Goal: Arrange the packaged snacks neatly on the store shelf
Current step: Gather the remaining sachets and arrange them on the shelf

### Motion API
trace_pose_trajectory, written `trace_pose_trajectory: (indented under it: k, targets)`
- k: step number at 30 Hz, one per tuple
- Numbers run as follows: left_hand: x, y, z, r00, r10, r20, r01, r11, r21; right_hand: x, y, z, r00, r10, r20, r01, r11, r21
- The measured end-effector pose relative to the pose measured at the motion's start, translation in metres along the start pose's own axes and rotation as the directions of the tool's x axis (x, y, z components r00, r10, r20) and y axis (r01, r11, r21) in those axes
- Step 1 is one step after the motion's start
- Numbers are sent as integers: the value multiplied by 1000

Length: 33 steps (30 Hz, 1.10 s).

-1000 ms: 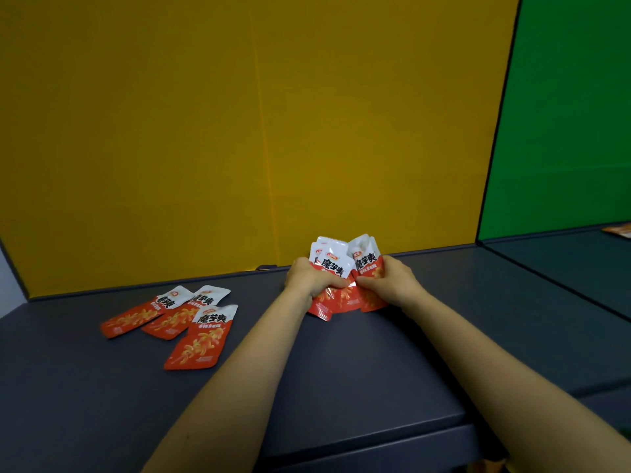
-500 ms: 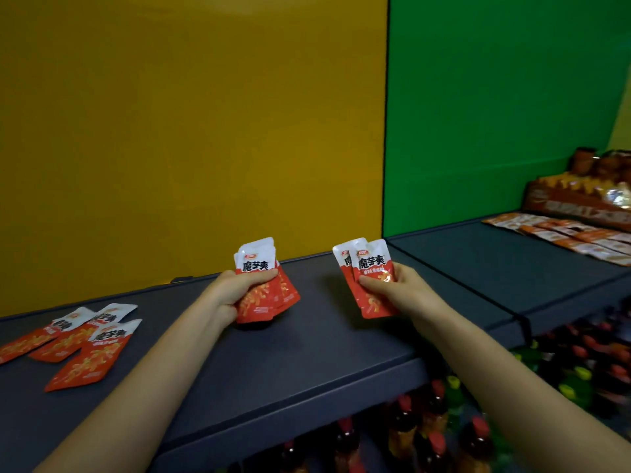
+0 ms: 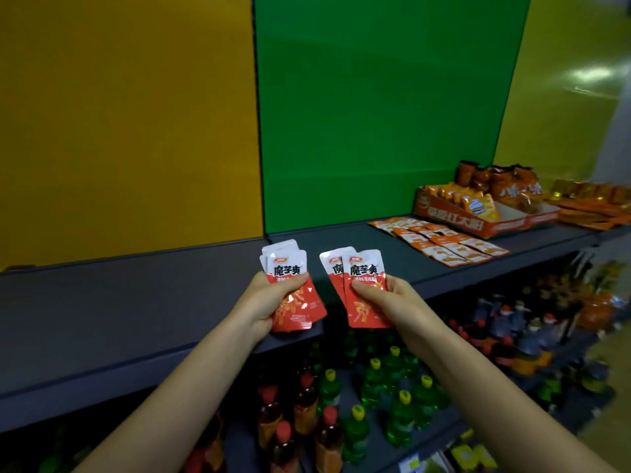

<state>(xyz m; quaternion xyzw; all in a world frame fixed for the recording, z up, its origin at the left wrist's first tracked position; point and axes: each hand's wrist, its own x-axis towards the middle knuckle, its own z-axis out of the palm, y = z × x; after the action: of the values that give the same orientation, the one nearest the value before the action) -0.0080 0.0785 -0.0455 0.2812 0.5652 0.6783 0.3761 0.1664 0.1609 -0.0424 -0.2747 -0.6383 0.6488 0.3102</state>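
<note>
**Red foil packets fanned in both hands at the shelf edge**

Glossy red-and-white foil snack sachets, flat and rectangular with rounded white tops and bold black lettering, are split into two small bunches. The left hand (image 3: 261, 303) grasps one overlapping bunch (image 3: 297, 303), thumb laid across the front and fingers curled behind. The right hand (image 3: 392, 302) pinches the other bunch (image 3: 363, 269), two packets showing, its thumb pressed on the red lower half. Both bunches stand upright and apart from each other, over the front lip of the matte dark grey shelf board (image 3: 136, 302), not resting on it.

Behind the board rise smooth back panels, a mustard-yellow one (image 3: 126, 114) on the left and a bright green one (image 3: 375, 114) beside it, split by a thin dark seam. Farther right on the same board lie rows of flat orange sachets (image 3: 440, 242), just in front of an open orange cardboard display box (image 3: 454, 221) holding crinkly bags. On the tier below stand plastic bottles: green ones with yellow caps (image 3: 396, 380) and amber ones with red caps (image 3: 302, 404), all somewhat blurred.
</note>
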Motion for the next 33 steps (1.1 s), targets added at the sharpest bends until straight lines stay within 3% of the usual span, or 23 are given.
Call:
trace_pose_trajectory:
  k: [5,13,20,25,33]
  targets:
    - [8,-10,65,1000,-22,-6,22,1000,-7,9,-2,-36,1000,-16,8,16,999,33]
    - [47,-3,108,997,-79,-28,77,995,-60,62,-7,-63,999,6,44,-7,1000,26]
    - [115,15,112,993,-69,-100,58,993,-107,147,-12,-71,992,4,130,0,1000,-29]
    - [166,39,91,973,22,-232,-27,999,-19,213,-15,-73,993,-18,114,27,997,-79]
    - [208,47,51,920,-3,-392,-9,1000,-29,298,13,-55,996,67,54,-38,905,-424]
